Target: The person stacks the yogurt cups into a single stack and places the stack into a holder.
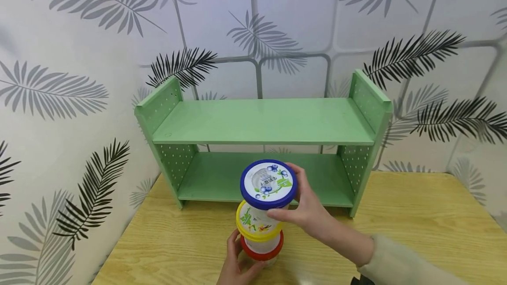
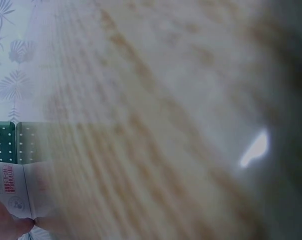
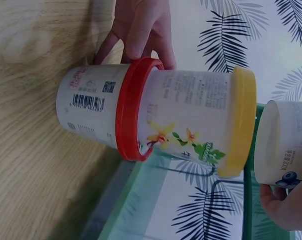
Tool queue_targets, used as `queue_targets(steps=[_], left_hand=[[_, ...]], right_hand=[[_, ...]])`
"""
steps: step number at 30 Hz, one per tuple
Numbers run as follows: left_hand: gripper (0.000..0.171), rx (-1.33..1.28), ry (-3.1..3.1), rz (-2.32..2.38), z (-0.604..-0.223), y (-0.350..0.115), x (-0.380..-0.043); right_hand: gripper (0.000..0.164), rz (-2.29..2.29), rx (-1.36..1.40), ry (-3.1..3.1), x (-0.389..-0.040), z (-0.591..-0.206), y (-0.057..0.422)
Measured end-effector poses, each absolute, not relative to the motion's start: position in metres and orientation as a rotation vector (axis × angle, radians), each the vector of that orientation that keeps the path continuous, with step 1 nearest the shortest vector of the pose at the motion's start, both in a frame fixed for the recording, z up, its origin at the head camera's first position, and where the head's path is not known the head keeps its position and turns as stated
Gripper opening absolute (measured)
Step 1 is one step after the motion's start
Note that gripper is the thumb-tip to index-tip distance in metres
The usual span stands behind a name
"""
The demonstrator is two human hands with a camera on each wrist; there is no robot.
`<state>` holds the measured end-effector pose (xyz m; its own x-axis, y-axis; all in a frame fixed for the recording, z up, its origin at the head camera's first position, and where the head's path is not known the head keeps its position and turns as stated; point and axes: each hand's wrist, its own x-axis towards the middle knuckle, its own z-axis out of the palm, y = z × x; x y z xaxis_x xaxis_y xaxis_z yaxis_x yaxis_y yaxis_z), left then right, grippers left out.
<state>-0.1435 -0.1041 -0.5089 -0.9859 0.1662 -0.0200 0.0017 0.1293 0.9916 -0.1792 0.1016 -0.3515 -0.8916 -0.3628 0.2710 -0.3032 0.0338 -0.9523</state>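
Three paper tubs with coloured lids are lined up one above another over the wooden table. The red-lidded tub (image 1: 264,256) stands upright at the bottom, and my left hand (image 1: 236,264) grips its side with curved fingers and thumb. On its lid sits the yellow-lidded tub (image 3: 191,110), printed with yellow flowers. My right hand (image 1: 306,209) holds the blue-lidded tub (image 1: 270,184), which has blueberries on its lid, by the sides. In the right wrist view, a narrow gap separates this tub's base from the yellow lid (image 3: 243,120). Only part of a hand shows in the left wrist view.
Behind the tubs stands a green two-tier shelf (image 1: 263,120) with perforated side panels, against a leaf-patterned wall (image 1: 277,21). The wooden table (image 1: 408,228) extends to both sides of the tubs.
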Motion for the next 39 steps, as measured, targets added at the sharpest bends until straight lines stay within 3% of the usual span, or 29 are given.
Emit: queue_targets(steps=[27,39], left_hand=[[0.09,0.224,2.267,1.973,-0.509,-0.104,-0.14],[0.095,0.148,2.281,1.942,-0.506,-0.103,-0.141]], right_hand=[[0.099,-2.012,-0.666,2.162,-0.172,-0.368,0.088],[0.092,-2.076,-0.872,2.286,-0.182,-0.375,0.107]])
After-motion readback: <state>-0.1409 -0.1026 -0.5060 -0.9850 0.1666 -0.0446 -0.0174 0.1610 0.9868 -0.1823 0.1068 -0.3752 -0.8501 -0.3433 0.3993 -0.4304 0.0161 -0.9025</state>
